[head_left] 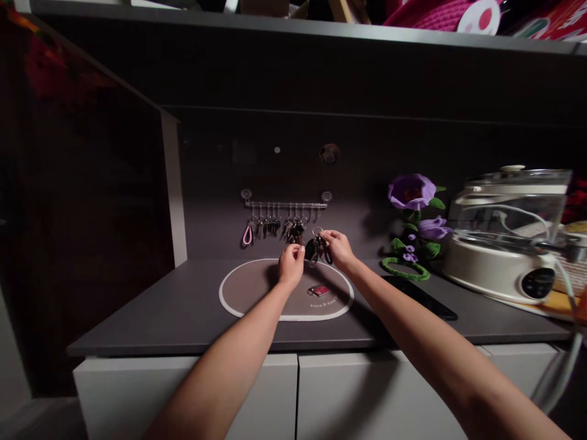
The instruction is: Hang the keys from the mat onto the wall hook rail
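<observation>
Matte dark-grey countertop (pixel 183 311) over smooth white cabinet doors (pixel 183 394), backed by a dark grey wall panel (pixel 211 226) (dim light throughout).

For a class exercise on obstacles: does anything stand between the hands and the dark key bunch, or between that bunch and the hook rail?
Nothing parts the left hand and right hand from the key bunch. Toward the metal hook rail, the hanging keys lie just above it.

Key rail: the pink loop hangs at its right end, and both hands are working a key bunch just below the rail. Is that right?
No: the head view shows the pink loop at the left end of the metal key rail. The rest holds: the left hand and right hand are at the key bunch just below the rail.
</observation>
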The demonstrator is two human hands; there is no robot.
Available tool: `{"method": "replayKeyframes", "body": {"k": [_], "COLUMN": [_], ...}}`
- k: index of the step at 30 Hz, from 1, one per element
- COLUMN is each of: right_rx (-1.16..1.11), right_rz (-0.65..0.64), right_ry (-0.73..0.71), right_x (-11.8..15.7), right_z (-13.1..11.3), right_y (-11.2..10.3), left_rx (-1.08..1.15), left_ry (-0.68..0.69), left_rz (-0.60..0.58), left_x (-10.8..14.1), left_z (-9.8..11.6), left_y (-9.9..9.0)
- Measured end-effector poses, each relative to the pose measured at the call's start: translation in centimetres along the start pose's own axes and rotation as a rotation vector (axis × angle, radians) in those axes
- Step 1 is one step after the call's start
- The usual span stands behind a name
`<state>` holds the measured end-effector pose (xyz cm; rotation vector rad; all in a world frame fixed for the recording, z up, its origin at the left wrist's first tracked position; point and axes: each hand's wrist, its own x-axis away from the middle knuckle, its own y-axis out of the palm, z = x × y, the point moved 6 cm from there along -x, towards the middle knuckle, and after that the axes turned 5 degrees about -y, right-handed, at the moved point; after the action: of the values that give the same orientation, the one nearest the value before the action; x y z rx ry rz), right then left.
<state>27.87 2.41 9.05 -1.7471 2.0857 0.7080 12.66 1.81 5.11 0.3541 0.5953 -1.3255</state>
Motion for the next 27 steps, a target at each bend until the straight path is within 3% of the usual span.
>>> {"method": "replayKeyframes", "body": {"k": [5, 16, 27], "right_rx": [-0.038, -0.051, -0.14], "right_rz": [0.069, 0.266, 0.365], "right_ry": [-0.016, 0.013, 0.085], "right_x": [-2.5, -6.9, -8.1], "right_z": [-0.4, 0.4, 1.8], "right_y": [0.1, 0.4, 1.3], "left_rx": [-0.142, -0.23, -0.256], "left_ry": [0.035, 0.048, 0.039], "left_rz": [-0.033, -0.067, -0.073], "left_x": [0.1, 0.2, 0.1], "left_z": [-0.3, -0.6, -0.9], "left_y": [0.3, 0.9, 1.2]}}
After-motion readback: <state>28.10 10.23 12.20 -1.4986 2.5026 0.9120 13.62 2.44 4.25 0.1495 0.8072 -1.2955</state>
